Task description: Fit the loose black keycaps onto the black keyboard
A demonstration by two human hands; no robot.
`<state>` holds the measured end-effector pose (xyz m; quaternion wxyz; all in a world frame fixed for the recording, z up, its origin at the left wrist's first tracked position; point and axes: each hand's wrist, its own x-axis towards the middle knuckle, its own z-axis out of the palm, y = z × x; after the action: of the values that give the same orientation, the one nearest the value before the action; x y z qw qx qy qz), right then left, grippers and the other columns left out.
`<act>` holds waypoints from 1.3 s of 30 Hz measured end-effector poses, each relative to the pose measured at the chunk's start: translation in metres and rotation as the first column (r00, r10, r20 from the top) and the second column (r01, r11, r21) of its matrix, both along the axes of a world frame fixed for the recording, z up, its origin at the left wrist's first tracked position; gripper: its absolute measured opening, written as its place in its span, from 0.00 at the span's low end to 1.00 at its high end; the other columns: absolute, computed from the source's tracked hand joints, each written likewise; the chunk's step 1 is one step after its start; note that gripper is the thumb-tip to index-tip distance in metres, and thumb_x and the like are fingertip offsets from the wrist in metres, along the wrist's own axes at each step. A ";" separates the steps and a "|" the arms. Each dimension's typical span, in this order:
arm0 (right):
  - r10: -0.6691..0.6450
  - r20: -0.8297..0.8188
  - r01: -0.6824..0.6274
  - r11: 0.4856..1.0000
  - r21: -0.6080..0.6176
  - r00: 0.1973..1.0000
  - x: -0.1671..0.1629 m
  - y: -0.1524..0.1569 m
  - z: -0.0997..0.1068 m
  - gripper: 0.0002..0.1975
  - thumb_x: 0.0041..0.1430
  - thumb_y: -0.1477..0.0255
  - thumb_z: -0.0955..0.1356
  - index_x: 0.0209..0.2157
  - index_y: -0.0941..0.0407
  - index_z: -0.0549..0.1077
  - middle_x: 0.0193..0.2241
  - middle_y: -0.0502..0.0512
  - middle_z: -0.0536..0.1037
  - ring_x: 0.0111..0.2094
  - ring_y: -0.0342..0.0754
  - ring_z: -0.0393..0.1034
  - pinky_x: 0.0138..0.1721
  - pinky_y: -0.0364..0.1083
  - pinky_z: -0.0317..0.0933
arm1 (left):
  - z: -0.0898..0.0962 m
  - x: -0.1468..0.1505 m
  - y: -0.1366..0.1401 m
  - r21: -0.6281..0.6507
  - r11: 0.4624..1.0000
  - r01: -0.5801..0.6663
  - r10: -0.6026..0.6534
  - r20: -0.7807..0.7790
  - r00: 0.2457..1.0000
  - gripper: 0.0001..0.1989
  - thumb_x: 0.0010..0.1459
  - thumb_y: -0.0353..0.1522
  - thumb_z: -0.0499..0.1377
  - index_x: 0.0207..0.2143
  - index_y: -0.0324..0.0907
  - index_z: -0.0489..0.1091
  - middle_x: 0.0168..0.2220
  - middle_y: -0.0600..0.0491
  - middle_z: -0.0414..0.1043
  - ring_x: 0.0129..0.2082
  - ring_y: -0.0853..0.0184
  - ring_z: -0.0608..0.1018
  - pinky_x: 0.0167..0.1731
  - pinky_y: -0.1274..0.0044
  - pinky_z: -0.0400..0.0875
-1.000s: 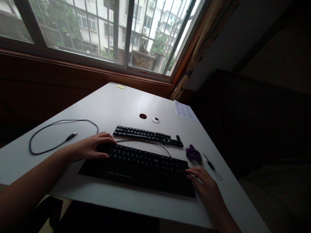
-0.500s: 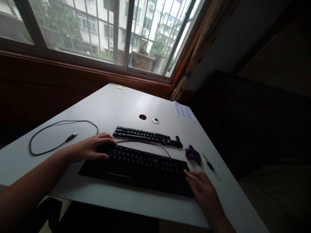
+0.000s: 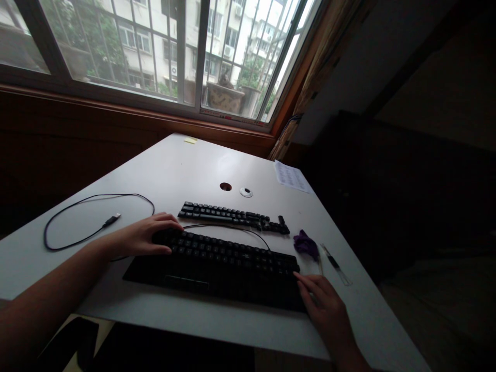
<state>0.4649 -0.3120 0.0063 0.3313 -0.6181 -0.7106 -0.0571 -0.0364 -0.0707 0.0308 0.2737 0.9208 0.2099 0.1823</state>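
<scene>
A black keyboard (image 3: 228, 287) lies near the front edge of the white desk; keycaps cover its back rows, and its nearer part looks bare and dark. My left hand (image 3: 145, 235) grips the keyboard's left end, thumb in front and fingers over the back. At the right end, my right hand (image 3: 320, 294) has its thumb and index finger close together against the edge; whatever lies between them is too small to make out. Behind the keyboard sit rows of loose black keycaps (image 3: 217, 214).
A black USB cable (image 3: 77, 199) loops on the left. To the right lie a purple cloth (image 3: 306, 244) and a wire tool with a dark handle (image 3: 333, 259). Farther back are a cable hole (image 3: 226, 187), its white cover (image 3: 246, 192), a printed sheet (image 3: 292, 176) and a yellow note (image 3: 190, 140).
The view has shifted slightly. Both hands stay in almost the same places on the keyboard, with the right fingers drawn a little closer together.
</scene>
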 end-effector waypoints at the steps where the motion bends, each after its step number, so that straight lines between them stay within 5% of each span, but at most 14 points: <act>1: -0.002 -0.001 0.002 1.000 -0.002 1.000 -0.001 0.000 0.000 0.14 0.69 0.69 0.67 0.53 0.45 0.79 0.37 0.54 0.78 0.38 0.51 0.77 0.42 0.51 0.74 | 0.000 0.000 0.000 0.003 1.000 -0.001 0.001 0.005 1.000 0.25 0.63 0.43 0.66 0.60 0.49 0.70 0.56 0.47 0.71 0.55 0.56 0.75 0.57 0.69 0.70; 33: 0.050 0.142 -0.050 0.999 -0.003 0.989 -0.005 0.009 -0.007 0.09 0.71 0.70 0.65 0.46 0.53 0.78 0.28 0.51 0.75 0.31 0.47 0.73 0.35 0.48 0.69 | -0.003 -0.004 0.004 0.005 1.000 0.008 -0.007 -0.038 0.999 0.25 0.65 0.43 0.64 0.61 0.48 0.68 0.57 0.47 0.70 0.57 0.56 0.74 0.59 0.69 0.69; 39: 0.019 0.113 -0.019 1.000 0.001 0.993 -0.005 0.008 -0.009 0.09 0.71 0.70 0.66 0.49 0.52 0.76 0.35 0.53 0.79 0.37 0.48 0.75 0.40 0.48 0.71 | -0.001 -0.003 0.002 0.000 1.000 0.003 -0.003 -0.030 1.000 0.24 0.65 0.43 0.65 0.61 0.48 0.68 0.57 0.47 0.70 0.56 0.56 0.75 0.58 0.69 0.71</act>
<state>0.4598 -0.3044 -0.0024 0.2916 -0.6067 -0.7341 -0.0895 -0.0396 -0.0683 0.0295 0.2709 0.9238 0.2124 0.1679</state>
